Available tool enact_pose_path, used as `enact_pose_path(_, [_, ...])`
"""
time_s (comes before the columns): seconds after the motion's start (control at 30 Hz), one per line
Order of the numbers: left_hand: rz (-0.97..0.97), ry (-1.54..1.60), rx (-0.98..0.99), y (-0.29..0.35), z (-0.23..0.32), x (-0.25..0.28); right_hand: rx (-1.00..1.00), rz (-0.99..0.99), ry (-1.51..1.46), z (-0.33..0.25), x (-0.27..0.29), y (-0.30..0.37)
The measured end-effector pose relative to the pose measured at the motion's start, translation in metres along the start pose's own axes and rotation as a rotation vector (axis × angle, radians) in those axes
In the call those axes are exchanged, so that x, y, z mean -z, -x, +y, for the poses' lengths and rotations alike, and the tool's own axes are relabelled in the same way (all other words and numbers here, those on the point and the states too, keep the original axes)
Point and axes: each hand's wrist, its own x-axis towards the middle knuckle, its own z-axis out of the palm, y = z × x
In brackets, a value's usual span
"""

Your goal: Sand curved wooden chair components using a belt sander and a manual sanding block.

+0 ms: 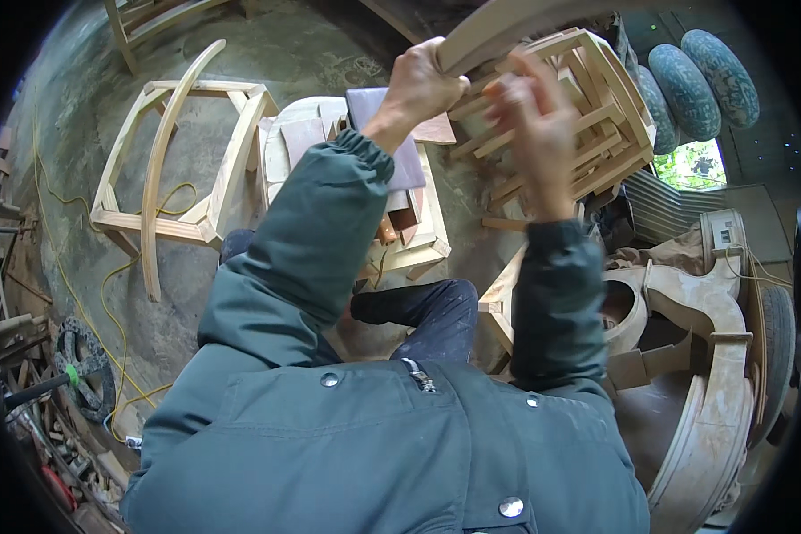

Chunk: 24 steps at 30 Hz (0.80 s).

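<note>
A curved wooden piece (pixel 498 37) slants across the top of the view, running out past the upper edge. My left hand (pixel 418 84) is closed around its lower end. Just right of it, my right hand (pixel 536 120) is raised close below the same piece; motion smears its fingers, so their hold and any contact cannot be made out. Under my left forearm a flat purple-grey board (pixel 405 165) lies over a pale wooden frame (pixel 432 240), partly hidden by my sleeve. An orange-brown handle (pixel 386 231) shows beside the board.
At left stands a wooden frame (pixel 156 227) with a long curved slat (pixel 162 160) leaning over it. Stacked wooden frames (pixel 610 116) rise at right, near blue-green rounded objects (pixel 685 93). A yellow cord (pixel 107 334) crosses the floor. A large pale machine housing (pixel 716 356) stands at lower right.
</note>
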Motion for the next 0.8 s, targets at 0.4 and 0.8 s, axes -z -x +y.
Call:
enact_pose_path(0.4, [0.052,0.055,0.091,-0.003,-0.012,0.004,0.028,-0.099,0.723,0.136,-0.106,0.042])
enact_pose_path(0.8, [0.031,0.044,-0.167,-0.121,0.075,0.022,0.100,0.020,0.680,0.169,-0.141,-0.017])
